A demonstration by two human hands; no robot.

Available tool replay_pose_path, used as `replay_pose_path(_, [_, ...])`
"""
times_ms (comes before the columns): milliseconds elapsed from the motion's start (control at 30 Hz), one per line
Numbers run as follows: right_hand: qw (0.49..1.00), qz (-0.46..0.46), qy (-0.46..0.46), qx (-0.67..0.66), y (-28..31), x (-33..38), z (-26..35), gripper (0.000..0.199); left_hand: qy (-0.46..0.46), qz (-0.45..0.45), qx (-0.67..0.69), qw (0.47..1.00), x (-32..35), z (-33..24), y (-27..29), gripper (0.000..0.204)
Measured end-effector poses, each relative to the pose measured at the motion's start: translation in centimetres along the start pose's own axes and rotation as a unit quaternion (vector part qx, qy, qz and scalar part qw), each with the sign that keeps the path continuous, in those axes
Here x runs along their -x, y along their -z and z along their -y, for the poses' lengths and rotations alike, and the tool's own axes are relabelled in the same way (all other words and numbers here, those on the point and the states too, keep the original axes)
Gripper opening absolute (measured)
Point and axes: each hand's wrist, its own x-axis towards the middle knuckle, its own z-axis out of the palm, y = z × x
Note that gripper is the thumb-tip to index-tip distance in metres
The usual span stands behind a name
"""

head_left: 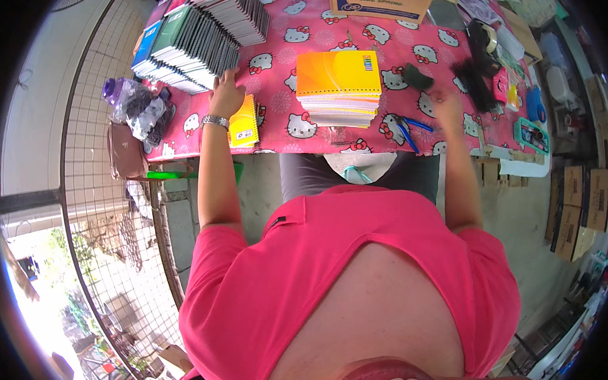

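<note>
Small yellow spiral notebook point(243, 123) lies at the table's near edge, just beside my left hand point(225, 93), which rests flat, fingers spread, holding nothing. Right hand point(446, 101) is blurred; I cannot tell its grip. Beyond: yellow notebook stack point(339, 86), then fanned dark notebooks point(188, 48), unsorted.

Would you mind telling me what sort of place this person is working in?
It looks like a stationery stall or small shop. A table with a pink patterned cloth bears stacks of spiral notebooks and a yellow pile, the left hand rests by the notebooks, and cardboard boxes stand at the right.
</note>
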Motion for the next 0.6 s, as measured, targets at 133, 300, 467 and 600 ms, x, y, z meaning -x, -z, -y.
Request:
replay_pose_path(133, [0.941,-0.145,-0.068,0.296,2.4,-2.7,-7.4,0.03,-0.195,-0.138,0.156,0.958,-2.1,-11.3,5.2,0.038])
replay_pose_path(300, [0.903,-0.052,-0.001,0.427,2.7,-4.8,-10.8,0.023,-0.401,-0.017,0.186,0.897,4.2,-23.0,8.8,0.036])
replay_pose_path(467, [0.946,-0.006,0.009,0.324,4.1,-5.5,-9.2,0.028,-0.408,0.03,0.086,0.909,4.7,-23.1,8.1,0.026])
replay_pose_path(600, [0.995,0.021,-0.048,0.082,6.3,-5.6,-6.7,0.037,-0.42,0.062,0.177,0.888,4.1,-22.9,10.1,0.021])
